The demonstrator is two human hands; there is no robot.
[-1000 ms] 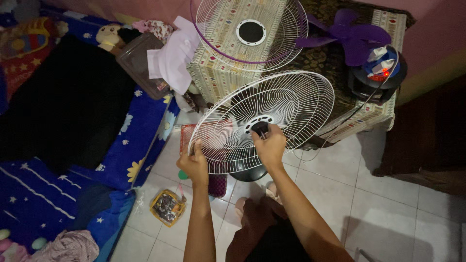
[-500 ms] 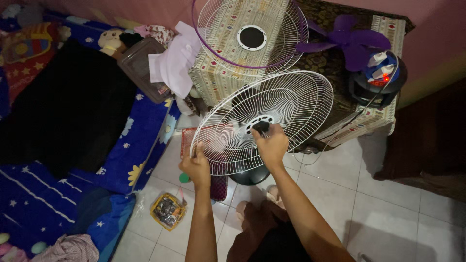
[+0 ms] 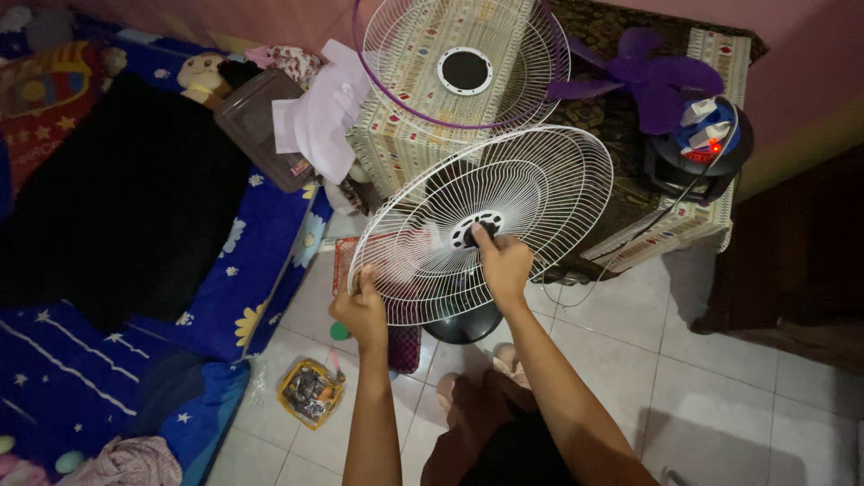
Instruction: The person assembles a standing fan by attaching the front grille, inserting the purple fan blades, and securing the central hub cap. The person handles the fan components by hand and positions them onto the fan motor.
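A round white wire fan guard (image 3: 540, 184) is tilted on a standing fan, over the fan's black round base (image 3: 463, 324) on the floor. My left hand (image 3: 360, 310) grips the guard's lower left rim. My right hand (image 3: 504, 265) is at the guard's centre, with fingers closed on the black nut (image 3: 472, 234) at the hub.
A second white guard with a purple rim (image 3: 459, 63) lies on a patterned cloth-covered table (image 3: 396, 144). Purple fan blades (image 3: 652, 72) and a black device with a red light (image 3: 697, 148) sit on it too. Left is blue bedding (image 3: 261, 261); a small packet (image 3: 310, 391) lies on the tiles.
My right hand's fingers have shifted slightly on the centre nut. The guard and my left hand have barely moved.
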